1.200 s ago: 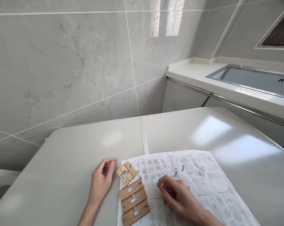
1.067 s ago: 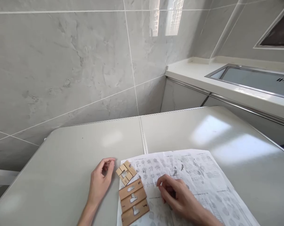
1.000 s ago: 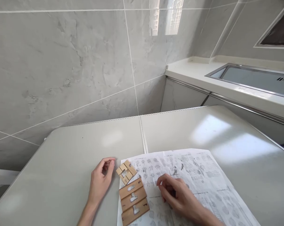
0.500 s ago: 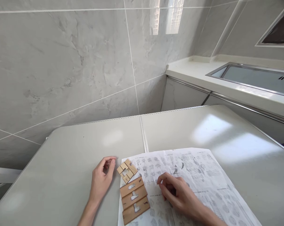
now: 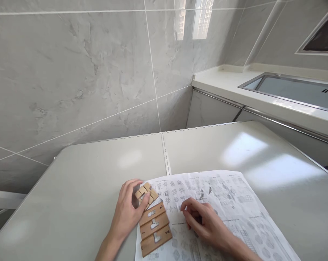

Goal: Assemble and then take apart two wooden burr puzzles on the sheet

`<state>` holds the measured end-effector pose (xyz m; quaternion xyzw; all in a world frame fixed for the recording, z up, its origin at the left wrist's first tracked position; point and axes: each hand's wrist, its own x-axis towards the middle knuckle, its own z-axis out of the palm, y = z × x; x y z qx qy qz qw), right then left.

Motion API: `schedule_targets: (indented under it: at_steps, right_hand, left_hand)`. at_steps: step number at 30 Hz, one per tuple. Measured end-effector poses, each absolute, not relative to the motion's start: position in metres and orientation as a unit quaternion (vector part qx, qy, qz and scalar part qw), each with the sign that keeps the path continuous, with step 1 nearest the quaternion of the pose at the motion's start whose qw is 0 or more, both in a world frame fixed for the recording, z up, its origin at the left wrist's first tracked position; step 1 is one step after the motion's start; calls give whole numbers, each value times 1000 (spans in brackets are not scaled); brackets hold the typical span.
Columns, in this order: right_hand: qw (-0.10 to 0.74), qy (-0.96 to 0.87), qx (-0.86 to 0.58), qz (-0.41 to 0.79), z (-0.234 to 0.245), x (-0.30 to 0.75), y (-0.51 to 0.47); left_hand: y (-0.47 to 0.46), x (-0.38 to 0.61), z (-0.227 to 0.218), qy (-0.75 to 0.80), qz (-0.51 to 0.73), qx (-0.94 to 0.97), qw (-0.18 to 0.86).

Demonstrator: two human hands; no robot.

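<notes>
My left hand [image 5: 129, 208] curls around a cluster of small pale wooden blocks [image 5: 152, 192] fitted together with a gap in the middle. Its thumb lies over the cluster's near side and its fingers are at the far left edge, partly hidden. Just below are three overlapping wooden plates [image 5: 154, 228] with shaped cut-outs and handwritten numbers. To their right, my right hand [image 5: 204, 221] rests on the printed paper sheet [image 5: 220, 199]. The fingers there are curled together, thumb close to the index finger, with nothing visible between them.
The sheet lies on a pale table [image 5: 79, 188] with a seam [image 5: 166, 156] down its middle. A grey tiled wall [image 5: 98, 72] stands behind. At the right is a counter [image 5: 220, 81] with a metal-rimmed sink [image 5: 289, 88].
My left hand has moved right from beside the small wooden blocks onto them, its thumb now across them. The right hand stays nearly where it was. The plates have barely shifted.
</notes>
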<state>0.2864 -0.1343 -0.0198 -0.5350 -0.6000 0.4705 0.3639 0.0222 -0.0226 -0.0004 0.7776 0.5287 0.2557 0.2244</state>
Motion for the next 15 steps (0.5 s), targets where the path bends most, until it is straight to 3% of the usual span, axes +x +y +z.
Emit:
schedule_targets:
  at_steps: [15]
  right_hand:
    - [375, -601, -529, 467, -18, 287, -133]
  left_hand:
    - [-30, 35, -9, 534, 232, 797, 160]
